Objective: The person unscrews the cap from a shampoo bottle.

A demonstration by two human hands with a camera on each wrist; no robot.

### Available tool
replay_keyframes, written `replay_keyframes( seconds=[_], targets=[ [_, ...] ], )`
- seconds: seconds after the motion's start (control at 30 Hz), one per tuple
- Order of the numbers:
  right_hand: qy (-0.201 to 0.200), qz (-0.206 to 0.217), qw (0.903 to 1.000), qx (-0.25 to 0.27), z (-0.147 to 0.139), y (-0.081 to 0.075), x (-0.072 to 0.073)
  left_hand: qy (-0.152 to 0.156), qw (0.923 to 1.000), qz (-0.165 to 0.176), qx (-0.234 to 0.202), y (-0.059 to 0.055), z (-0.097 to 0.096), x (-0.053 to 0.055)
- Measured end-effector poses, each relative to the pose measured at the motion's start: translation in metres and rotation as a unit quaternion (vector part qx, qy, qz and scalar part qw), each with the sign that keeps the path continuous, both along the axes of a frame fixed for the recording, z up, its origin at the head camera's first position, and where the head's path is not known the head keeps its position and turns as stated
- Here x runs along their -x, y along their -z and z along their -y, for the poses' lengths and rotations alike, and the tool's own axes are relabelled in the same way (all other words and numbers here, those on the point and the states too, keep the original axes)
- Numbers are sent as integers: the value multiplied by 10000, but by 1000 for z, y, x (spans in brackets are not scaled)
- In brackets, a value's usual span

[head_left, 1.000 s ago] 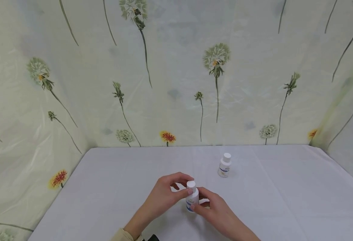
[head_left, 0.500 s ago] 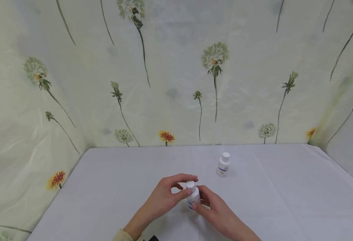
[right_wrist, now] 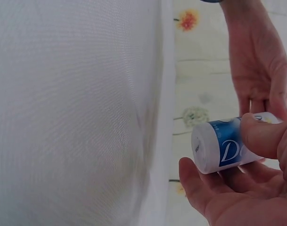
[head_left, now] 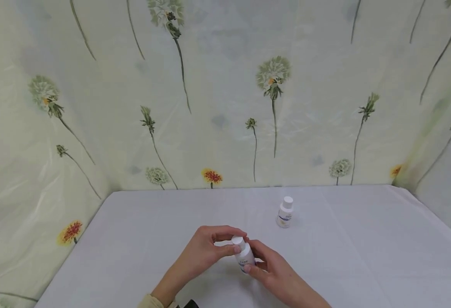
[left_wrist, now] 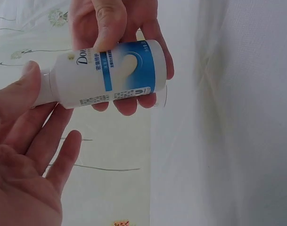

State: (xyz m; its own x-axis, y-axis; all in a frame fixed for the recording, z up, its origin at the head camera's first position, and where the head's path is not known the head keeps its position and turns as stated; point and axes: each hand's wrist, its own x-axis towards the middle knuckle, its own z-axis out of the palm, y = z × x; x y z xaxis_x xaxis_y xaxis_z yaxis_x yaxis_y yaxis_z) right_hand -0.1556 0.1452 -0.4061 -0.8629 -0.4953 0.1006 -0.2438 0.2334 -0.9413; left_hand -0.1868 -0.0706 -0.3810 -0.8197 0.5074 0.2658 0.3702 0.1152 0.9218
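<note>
A small white Dove bottle (head_left: 245,259) with a blue label is held between both hands, raised off the tabletop and leaning a little to the left. My left hand (head_left: 206,250) pinches its white cap (head_left: 238,241), thumb in front and index finger over the far side. Round the lower body my right hand (head_left: 273,269) grips, its thumb (left_wrist: 109,26) lying across the label. The bottle's white base (right_wrist: 198,148) shows in the right wrist view. The left hand's other fingers (left_wrist: 65,150) extend below the bottle in the left wrist view.
Behind and to the right of the hands, a second white bottle (head_left: 286,214) with a similar label stands upright. A white cloth (head_left: 152,226) covers the table. Dandelion-printed sheeting (head_left: 218,94) hangs along the back and both sides.
The bottle has tipped from nearly upright toward the left, its cap shifting left and slightly down. My left hand has moved with the cap; the right keeps its grip on the body.
</note>
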Motion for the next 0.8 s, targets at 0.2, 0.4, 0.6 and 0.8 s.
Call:
replay_keyframes(
  seconds=[0.2,0.4,0.6,0.8],
  targets=[
    [73,156,9997,-179,0,-1,1,-50,9995,286,-100,-1,1,0],
    [274,158,9990,-301,2,-3,0,-248,9989,386,-11,-2,1,2],
    [568,-151,9971,-480,5,-5,-1,-828,9956,227,366,-2,1,2],
    [751,-192,9954,-566,5,-6,-1,-516,9976,86,448,-3,3,1]
  ],
)
